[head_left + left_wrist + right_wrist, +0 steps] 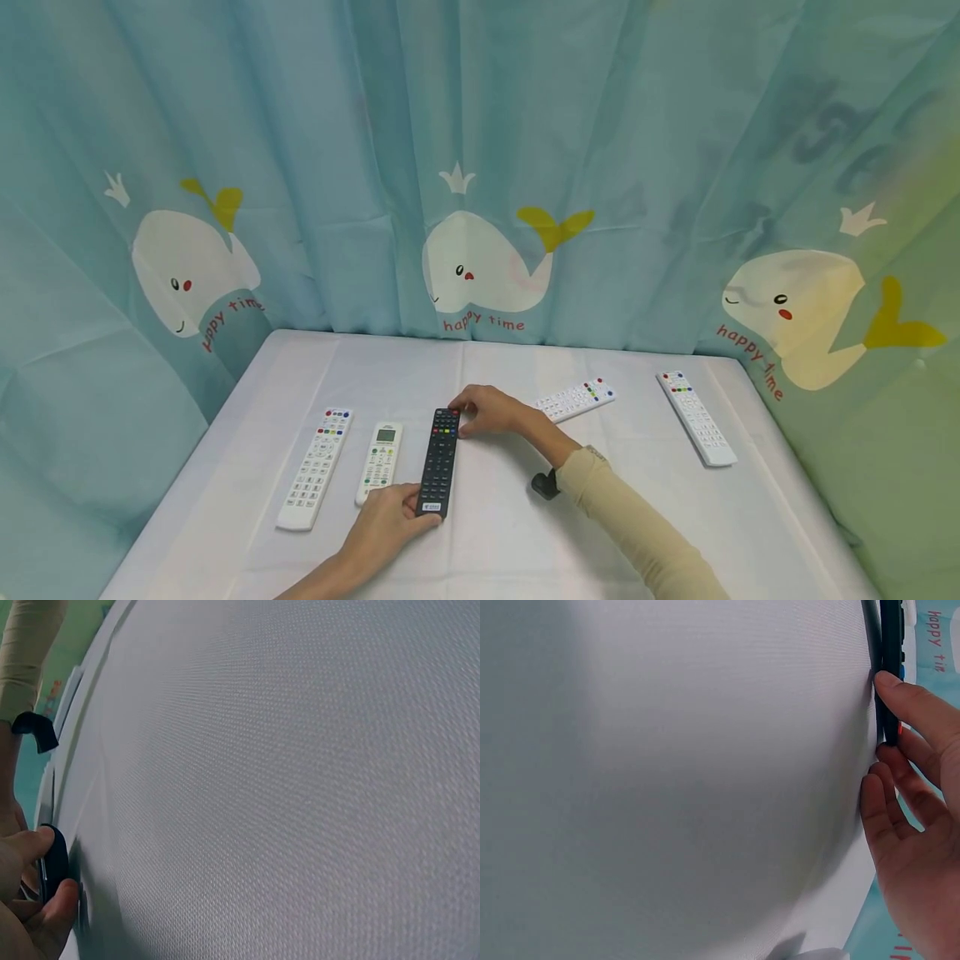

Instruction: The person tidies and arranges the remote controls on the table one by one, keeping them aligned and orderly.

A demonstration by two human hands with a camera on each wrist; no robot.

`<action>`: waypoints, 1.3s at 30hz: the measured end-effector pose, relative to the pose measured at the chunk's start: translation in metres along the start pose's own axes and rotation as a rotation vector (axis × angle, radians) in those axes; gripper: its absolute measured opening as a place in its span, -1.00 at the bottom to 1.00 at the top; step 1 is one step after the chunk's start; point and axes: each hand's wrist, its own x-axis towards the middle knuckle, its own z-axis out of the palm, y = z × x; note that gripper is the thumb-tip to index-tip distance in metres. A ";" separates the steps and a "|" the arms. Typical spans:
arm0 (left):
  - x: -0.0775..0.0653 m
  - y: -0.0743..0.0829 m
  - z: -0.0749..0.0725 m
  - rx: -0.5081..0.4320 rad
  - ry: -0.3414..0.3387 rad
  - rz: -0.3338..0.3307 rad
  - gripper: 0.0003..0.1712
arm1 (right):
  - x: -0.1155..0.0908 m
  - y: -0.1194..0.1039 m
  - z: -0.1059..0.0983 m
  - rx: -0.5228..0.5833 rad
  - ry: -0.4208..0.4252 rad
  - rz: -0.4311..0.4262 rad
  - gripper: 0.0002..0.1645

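Observation:
A black remote control (438, 458) lies lengthwise near the middle of the table, its red, green, yellow and blue buttons toward the far end. At its near end my left hand (378, 525) pinches it, thumb and fingers on either side of the labelled corner. My right hand (491, 410) grips the far end by its right edge and top corner. From the right wrist view, the thumb presses along the side of the black remote (889, 667) while a fingertip meets its end. A small white remote with a screen (382, 454) sits just left, partly covered by the left hand.
Farther left is a long white remote (313, 475). Another white remote (581, 398) lies angled behind the right forearm, and one more (697, 421) is at the far right. The table (510, 533) has a white cloth; a whale-print curtain (337, 267) hangs behind it.

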 end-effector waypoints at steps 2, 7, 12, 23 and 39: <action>0.000 0.000 0.000 0.000 -0.001 -0.002 -0.36 | 0.001 0.000 0.000 0.001 0.000 0.000 -0.41; 0.000 0.000 -0.002 0.002 0.005 0.010 -0.42 | 0.002 -0.002 0.000 0.014 -0.002 -0.007 -0.40; 0.000 0.000 -0.003 0.018 0.011 0.016 -0.43 | 0.003 -0.002 0.002 0.015 0.007 -0.007 -0.38; 0.001 -0.001 -0.005 0.053 0.025 0.036 -0.44 | 0.000 -0.004 0.006 0.018 0.035 0.008 -0.35; 0.000 0.000 -0.009 0.091 0.043 0.039 -0.44 | -0.003 -0.009 0.011 -0.001 0.052 0.029 -0.32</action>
